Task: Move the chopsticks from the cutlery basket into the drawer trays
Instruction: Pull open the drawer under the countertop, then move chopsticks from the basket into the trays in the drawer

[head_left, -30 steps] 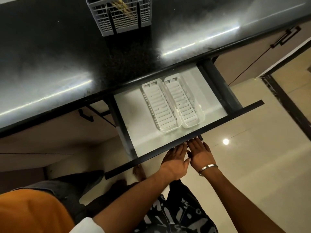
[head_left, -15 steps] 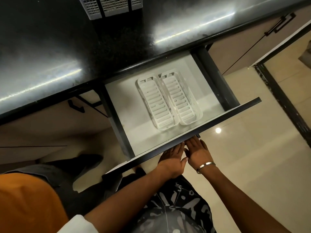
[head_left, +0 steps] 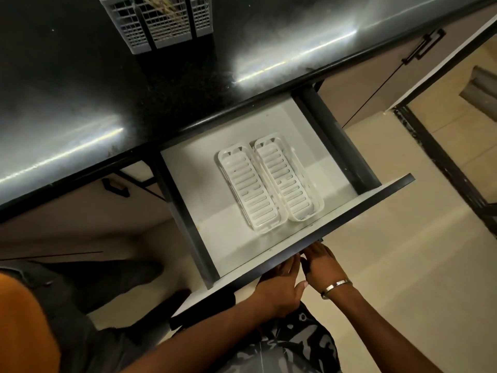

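My left hand (head_left: 282, 289) and my right hand (head_left: 321, 265) sit side by side under the front panel of the open drawer (head_left: 336, 224), fingers reaching up behind its lower edge where I cannot see them, so I cannot tell how tight either grip is or exactly what it has hold of there. A metal bangle (head_left: 334, 286) circles my right wrist. Inside the drawer two white slotted trays (head_left: 269, 184) lie lengthwise, touching along their long sides, on the pale drawer floor, nearer the right wall than the left. The chopsticks (head_left: 161, 5) are up at the far edge of the dark surface (head_left: 80, 90), standing in the middle compartment of the grey cutlery basket (head_left: 158, 25), only their pale ends showing at the top of the view. The basket is well apart from the drawer.
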